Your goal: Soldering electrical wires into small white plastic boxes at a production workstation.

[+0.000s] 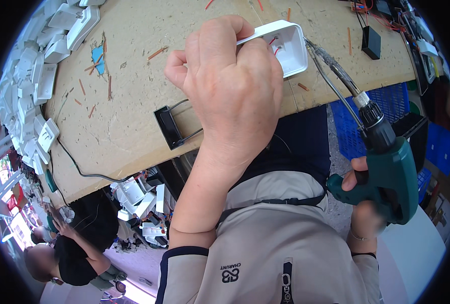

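Note:
My left hand is closed around a white plastic housing, an open box shape, held tilted above the table. Inside the housing show small metal contacts and short red wires. Fingertips of this hand are partly hidden behind its back. In my right hand is a green soldering gun with a dark collar, a long metal tip and a thin feed tube beside it. The tip ends close to the housing's right rim; whether it touches, I cannot tell.
White plastic housings are heaped along the table's left side. A black frame-like holder sits at the near edge. Orange wire scraps lie on the worn tabletop. A black box stands at right, blue crates below. Another person works lower left.

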Tool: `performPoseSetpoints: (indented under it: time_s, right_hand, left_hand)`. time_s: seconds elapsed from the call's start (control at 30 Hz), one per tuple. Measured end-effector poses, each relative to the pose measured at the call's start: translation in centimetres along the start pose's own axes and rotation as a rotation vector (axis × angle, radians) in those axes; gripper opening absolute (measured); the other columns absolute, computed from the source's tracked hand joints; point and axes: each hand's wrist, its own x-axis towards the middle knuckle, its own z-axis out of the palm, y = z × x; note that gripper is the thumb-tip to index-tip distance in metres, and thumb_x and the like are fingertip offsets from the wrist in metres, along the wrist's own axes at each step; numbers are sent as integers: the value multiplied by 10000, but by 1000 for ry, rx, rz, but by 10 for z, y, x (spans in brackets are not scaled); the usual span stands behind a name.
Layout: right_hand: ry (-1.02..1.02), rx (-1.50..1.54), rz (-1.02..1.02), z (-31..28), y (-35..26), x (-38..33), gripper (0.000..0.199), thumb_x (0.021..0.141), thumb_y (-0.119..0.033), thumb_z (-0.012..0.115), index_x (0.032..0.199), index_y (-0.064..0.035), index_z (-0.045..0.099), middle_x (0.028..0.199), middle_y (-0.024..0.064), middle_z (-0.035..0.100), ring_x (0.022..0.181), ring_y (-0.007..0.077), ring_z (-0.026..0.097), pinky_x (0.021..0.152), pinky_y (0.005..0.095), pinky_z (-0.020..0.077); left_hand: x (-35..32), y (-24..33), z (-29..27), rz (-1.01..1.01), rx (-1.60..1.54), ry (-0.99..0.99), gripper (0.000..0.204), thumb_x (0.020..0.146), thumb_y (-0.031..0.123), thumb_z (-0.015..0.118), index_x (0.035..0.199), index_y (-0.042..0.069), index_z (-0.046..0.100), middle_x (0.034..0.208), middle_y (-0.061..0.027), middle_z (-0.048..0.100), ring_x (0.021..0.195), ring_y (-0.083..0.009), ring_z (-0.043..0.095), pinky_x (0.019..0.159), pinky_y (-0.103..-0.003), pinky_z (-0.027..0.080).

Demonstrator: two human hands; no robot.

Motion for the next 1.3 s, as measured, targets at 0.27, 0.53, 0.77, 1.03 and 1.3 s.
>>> performPoseSetpoints:
  time_s: [0.27, 0.53, 0.77, 1.03, 1.3]
  right_hand:
    - [-34, 15, -2, 0, 4, 0, 773, 655, -482, 722, 1141, 70, 483, 1004, 145, 595, 710, 140, 598, 599, 235, 494]
    - [-18, 29, 70, 8, 3, 7, 783, 646, -468, 749, 1161, 54, 474, 994, 143, 585, 729, 143, 589, 604, 237, 479]
    - [-25, 18, 79, 11, 1, 10, 771, 643, -466, 751, 1150, 48, 480, 973, 127, 578, 723, 142, 580, 602, 248, 474]
    - [-22, 16, 66, 11, 4, 12, 751, 635, -460, 762, 1126, 45, 501, 973, 123, 577, 704, 147, 566, 600, 256, 462]
    - [-12, 7, 106, 10, 2, 11, 721, 645, -452, 762, 1105, 44, 511, 935, 112, 576, 708, 143, 569, 608, 256, 467]
  left_hand:
    - [-1, 0, 1, 24, 13, -1, 57, 700, 106, 652, 724, 58, 673, 881, 0, 563, 815, -139, 518, 782, -334, 259]
    - [-3, 1, 3, 61, 8, 38, 61, 675, 94, 647, 721, 57, 666, 873, -10, 569, 800, -139, 513, 753, -334, 251]
    - [-4, 0, 5, 71, 10, 65, 56, 662, 83, 648, 711, 59, 660, 873, -16, 566, 771, -141, 509, 754, -334, 253]
    - [-4, 0, 5, 70, 6, 63, 59, 656, 81, 652, 711, 63, 661, 874, -14, 566, 756, -136, 505, 751, -331, 255]
    - [-4, 0, 7, 61, 4, 63, 61, 653, 77, 651, 712, 65, 663, 868, -10, 570, 756, -133, 508, 749, -332, 254]
